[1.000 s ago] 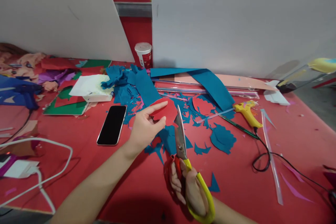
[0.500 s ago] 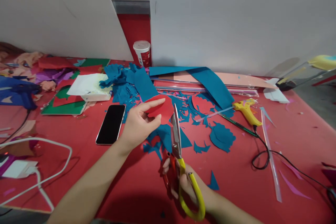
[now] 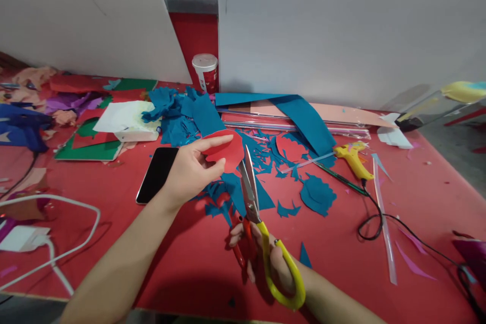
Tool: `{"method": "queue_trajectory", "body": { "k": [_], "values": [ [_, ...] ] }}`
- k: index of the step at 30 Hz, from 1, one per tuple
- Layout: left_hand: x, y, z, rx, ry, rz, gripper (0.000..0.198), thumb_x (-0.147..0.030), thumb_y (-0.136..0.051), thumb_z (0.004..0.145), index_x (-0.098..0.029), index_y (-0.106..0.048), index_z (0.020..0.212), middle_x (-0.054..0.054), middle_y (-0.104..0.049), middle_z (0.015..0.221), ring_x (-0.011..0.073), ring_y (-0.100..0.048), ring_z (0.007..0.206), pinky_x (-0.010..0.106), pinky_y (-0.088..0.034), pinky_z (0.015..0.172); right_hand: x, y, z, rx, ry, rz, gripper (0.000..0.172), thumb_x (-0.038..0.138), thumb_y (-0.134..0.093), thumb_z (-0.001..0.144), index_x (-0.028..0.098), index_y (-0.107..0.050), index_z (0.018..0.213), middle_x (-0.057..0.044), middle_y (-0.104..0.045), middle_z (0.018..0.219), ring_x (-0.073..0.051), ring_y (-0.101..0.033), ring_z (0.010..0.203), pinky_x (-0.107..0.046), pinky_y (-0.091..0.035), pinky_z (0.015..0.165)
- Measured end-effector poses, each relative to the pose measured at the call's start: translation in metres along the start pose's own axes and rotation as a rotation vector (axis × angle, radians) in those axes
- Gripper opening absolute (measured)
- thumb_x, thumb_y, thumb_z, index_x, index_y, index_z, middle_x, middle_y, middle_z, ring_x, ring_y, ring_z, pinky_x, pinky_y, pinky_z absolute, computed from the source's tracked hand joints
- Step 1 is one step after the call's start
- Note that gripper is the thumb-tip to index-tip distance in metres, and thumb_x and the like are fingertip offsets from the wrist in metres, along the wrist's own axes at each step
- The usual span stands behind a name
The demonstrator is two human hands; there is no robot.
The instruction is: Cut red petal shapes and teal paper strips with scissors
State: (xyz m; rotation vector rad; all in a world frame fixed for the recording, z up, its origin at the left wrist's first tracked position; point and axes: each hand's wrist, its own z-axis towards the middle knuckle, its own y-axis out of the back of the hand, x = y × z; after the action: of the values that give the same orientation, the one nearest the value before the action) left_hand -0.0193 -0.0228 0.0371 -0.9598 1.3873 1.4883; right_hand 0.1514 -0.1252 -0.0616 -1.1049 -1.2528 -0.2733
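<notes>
My left hand (image 3: 193, 167) pinches a rounded piece of red paper (image 3: 230, 151) between thumb and fingers, holding it above the blue scraps. In my right hand (image 3: 271, 253) is a pair of scissors (image 3: 252, 202) with yellow and red handles. Their blades are slightly apart and point up at the lower right edge of the red paper. Under and around the hands lie cut scraps of blue paper (image 3: 261, 154). To the right rest a scalloped red cutout (image 3: 291, 148) and a scalloped blue cutout (image 3: 318, 195).
A black phone (image 3: 155, 174) lies partly behind my left wrist. Further right is a yellow glue gun (image 3: 355, 159) with a black cord. A lidded cup (image 3: 205, 72) stands at the back beside blue paper strips (image 3: 311, 121). A white cable (image 3: 76, 201) loops at left.
The scissor blades have opened a little and tilted left, and the handles have spread. The red paper has shifted slightly up and left, still in my left hand.
</notes>
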Motion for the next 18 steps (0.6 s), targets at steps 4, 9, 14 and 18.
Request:
{"method": "queue_trajectory", "body": {
  "k": [4,9,14,18],
  "values": [
    [-0.0008,-0.0002,-0.0007,0.022,-0.007,-0.006,0.039,-0.017,-0.058,0.066,-0.018,-0.061,0.105,0.006,-0.061,0.110,0.0172,-0.063,0.081,0.019,-0.052,0.055,-0.0044,0.0040,-0.0024,0.053,0.061,-0.001,0.067,0.071,-0.035,0.069,0.023,-0.043,0.116,-0.011,-0.047,0.103,-0.019,-0.048,0.082,-0.023,-0.045,0.048],
    [-0.0033,-0.0054,-0.0045,0.054,-0.030,0.005,0.038,-0.014,-0.056,0.067,-0.017,-0.061,0.104,0.006,-0.062,0.109,0.0191,-0.061,0.090,0.021,-0.053,0.064,-0.0052,0.0049,-0.0023,0.054,0.077,0.025,0.063,0.067,-0.034,0.073,0.023,-0.041,0.118,-0.012,-0.045,0.107,-0.023,-0.044,0.098,-0.023,-0.047,0.049],
    [-0.0041,-0.0088,-0.0062,0.104,-0.057,0.061,0.038,-0.010,-0.054,0.066,-0.017,-0.061,0.103,0.005,-0.063,0.106,0.0182,-0.062,0.089,0.022,-0.053,0.069,-0.0058,0.0055,-0.0008,0.041,0.118,0.022,0.064,0.068,-0.033,0.072,0.024,-0.043,0.117,-0.011,-0.047,0.102,-0.019,-0.049,0.086,-0.021,-0.046,0.047],
    [-0.0051,-0.0092,-0.0075,0.113,-0.065,0.088,0.038,-0.010,-0.053,0.067,-0.018,-0.062,0.103,0.004,-0.064,0.105,0.0176,-0.062,0.087,0.023,-0.053,0.070,-0.0094,0.0083,-0.0016,0.016,0.152,0.020,0.061,0.067,-0.029,0.075,0.023,-0.044,0.116,-0.010,-0.049,0.100,-0.013,-0.049,0.064,-0.023,-0.046,0.046]
  ]
}}
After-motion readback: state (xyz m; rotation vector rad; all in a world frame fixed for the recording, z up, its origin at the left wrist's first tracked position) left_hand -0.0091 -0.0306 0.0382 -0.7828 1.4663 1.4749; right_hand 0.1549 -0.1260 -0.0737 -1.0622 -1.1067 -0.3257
